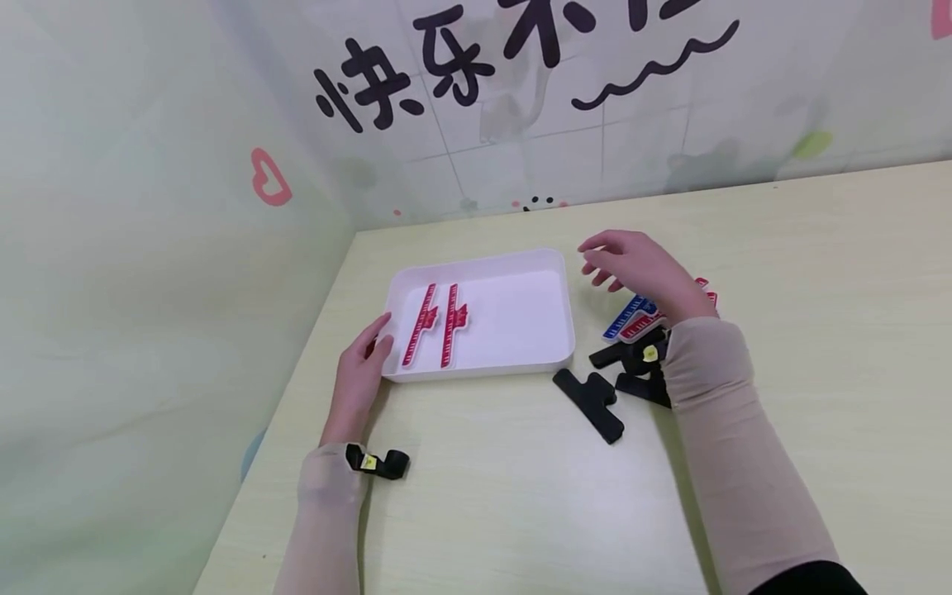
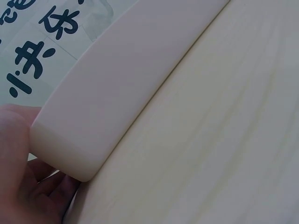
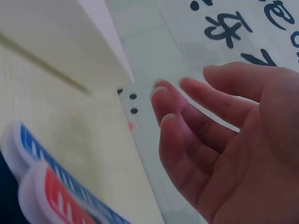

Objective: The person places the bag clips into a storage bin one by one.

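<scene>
Head view shows the left hand point(image 1: 355, 384) gripping the left edge of a white tray point(image 1: 513, 326), its thumb near the rim; the left wrist view has bent fingers at a lower corner. Two red clips point(image 1: 449, 326) lie side by side in the tray, just right of those fingers and apart from them. Beyond the tray's right side hangs the right hand point(image 1: 632, 260), fingers loosely bent, a gap between thumb and fingertips, holding nothing. Below its wrist, on the table point(image 1: 476, 496), lie a blue clip point(image 1: 629, 316), more red pieces point(image 1: 641, 326) and black clips point(image 1: 592, 405), off to the side of the fingertips; the sleeve point(image 1: 714, 372) seems to cover part of this pile, so I cannot count it.
</scene>
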A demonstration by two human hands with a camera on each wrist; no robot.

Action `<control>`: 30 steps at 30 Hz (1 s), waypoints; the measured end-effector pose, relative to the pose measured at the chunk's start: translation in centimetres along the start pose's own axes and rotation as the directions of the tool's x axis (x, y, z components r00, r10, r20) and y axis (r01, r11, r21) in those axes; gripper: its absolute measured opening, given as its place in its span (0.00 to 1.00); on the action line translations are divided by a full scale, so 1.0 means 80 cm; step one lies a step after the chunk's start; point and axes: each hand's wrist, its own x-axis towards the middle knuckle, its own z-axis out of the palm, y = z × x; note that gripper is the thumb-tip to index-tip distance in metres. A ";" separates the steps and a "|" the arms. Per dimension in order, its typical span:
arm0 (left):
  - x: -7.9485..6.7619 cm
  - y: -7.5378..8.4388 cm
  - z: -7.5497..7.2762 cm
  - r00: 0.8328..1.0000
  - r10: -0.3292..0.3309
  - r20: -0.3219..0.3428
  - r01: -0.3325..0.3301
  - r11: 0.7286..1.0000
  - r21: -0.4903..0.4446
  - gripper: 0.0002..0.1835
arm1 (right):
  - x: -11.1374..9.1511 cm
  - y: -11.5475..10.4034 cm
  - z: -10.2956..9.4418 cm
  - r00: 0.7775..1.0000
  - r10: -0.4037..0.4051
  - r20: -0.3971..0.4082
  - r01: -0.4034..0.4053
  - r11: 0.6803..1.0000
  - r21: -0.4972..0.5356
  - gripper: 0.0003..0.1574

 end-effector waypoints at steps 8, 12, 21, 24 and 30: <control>0.003 0.003 0.007 1.000 -0.007 0.006 0.007 1.000 0.003 0.19 | -0.008 0.023 -0.026 0.995 0.100 -0.023 -0.102 0.987 -0.122 0.26; 0.002 0.002 0.005 1.000 -0.005 0.000 0.005 1.000 0.004 0.20 | -0.010 0.028 -0.028 0.985 0.158 -0.062 -0.168 0.965 -0.203 0.26; -0.002 -0.002 0.002 1.000 0.002 -0.005 -0.002 1.000 0.012 0.20 | -0.008 0.030 -0.024 0.971 0.229 -0.076 -0.241 0.926 -0.289 0.28; -0.001 -0.001 0.003 1.000 -0.002 -0.009 0.002 1.000 0.002 0.20 | -0.007 0.030 -0.024 0.969 0.239 -0.056 -0.245 0.926 -0.287 0.31; -0.001 0.001 0.003 1.000 -0.005 -0.006 0.005 1.000 0.007 0.20 | -0.003 0.034 -0.021 0.976 0.210 -0.053 -0.217 0.944 -0.250 0.32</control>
